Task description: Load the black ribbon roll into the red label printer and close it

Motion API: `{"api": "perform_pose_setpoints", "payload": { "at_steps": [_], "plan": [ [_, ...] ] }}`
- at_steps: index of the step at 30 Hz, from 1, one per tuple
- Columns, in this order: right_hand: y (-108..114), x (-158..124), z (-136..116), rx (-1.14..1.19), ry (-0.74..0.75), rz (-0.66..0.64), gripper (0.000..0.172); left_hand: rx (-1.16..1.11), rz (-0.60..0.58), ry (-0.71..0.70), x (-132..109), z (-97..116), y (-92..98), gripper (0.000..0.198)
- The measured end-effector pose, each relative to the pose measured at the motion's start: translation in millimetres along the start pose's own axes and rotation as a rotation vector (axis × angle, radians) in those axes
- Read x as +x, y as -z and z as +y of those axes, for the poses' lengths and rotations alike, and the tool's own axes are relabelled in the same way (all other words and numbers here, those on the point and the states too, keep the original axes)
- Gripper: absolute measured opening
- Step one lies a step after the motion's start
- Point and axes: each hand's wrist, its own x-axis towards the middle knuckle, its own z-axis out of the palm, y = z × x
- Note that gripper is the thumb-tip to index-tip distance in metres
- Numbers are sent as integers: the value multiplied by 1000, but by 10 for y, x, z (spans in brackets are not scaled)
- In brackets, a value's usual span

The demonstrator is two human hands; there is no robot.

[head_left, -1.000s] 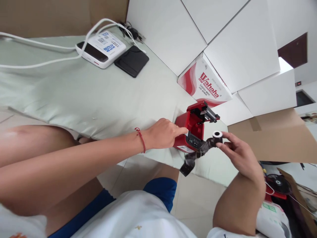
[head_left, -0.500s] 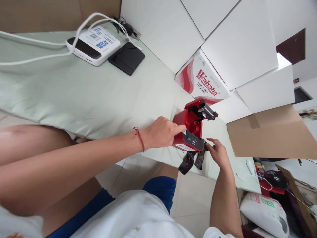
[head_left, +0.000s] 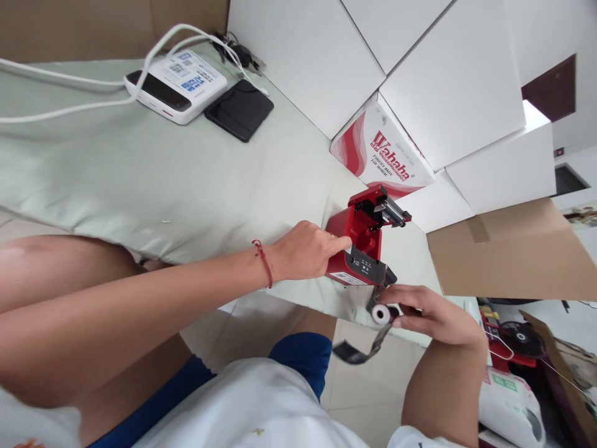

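A small red printer stands on the pale green cloth, its lid tilted up and a metal roller showing under it. My left hand grips the printer's near side, index finger stretched over the rim beside the black button panel; its other fingers are curled and partly hidden. Just off the front corner, my right hand is closed on a small paper roll with a white ring end. A dark strip hangs down from there, and another dark piece runs up to the printer's corner.
A white power bank with cables and a black phone lie at the upper left. Behind the printer are a Wahaha carton and white boxes. A cardboard flap juts in at right. The cloth-covered edge drops to a tiled floor.
My right hand has moved down from the printer's corner and closed on the roll, now in view. The dark strip has swung lower with it. My left hand and the printer stay put.
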Motion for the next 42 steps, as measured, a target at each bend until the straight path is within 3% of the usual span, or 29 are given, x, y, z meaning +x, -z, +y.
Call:
{"api": "perform_pose_setpoints", "payload": {
  "at_steps": [3, 6, 9, 15, 20, 25, 28, 31, 34, 36, 37, 38, 42],
  "plan": [
    [164, 60, -141, -75, 6, 254, 28, 13, 73, -22, -22, 39, -24, 34],
    [231, 350, -107, -196, -157, 539, 35, 38, 166, -30, -20, 102, -13, 28],
    [251, 703, -66, -328, -276, 652, 38, 43, 272, -44, -14, 158, 2, 25],
    [242, 1073, -82, -457, -347, 551, 32, -21, 318, -122, -65, 247, -67, 36],
    [218, 1186, -29, -489, -317, 393, 29, -53, 305, -213, -104, 329, -102, 32],
    [307, 1271, -50, -545, -366, 182, 28, -40, 364, -225, -81, 366, -125, 23],
    [323, 1178, -157, -497, -313, 171, 28, -21, 403, -238, -53, 363, -135, 17],
    [274, 971, -323, -312, -183, 421, 30, -7, 415, -269, -39, 352, -121, 14],
    [259, 820, -411, -162, -113, 893, 34, -13, 401, -269, -49, 349, -110, 15],
    [301, 823, -345, -239, -100, 1153, 39, -16, 387, -271, -63, 358, -121, 16],
    [330, 851, -273, -313, -95, 1221, 42, -17, 382, -277, -70, 367, -133, 17],
    [357, 889, -184, -381, -88, 1239, 46, -17, 380, -287, -76, 376, -146, 17],
    [319, 993, 114, -424, -115, 1097, 54, -8, 400, -308, -89, 411, -183, 14]
  ]
}}
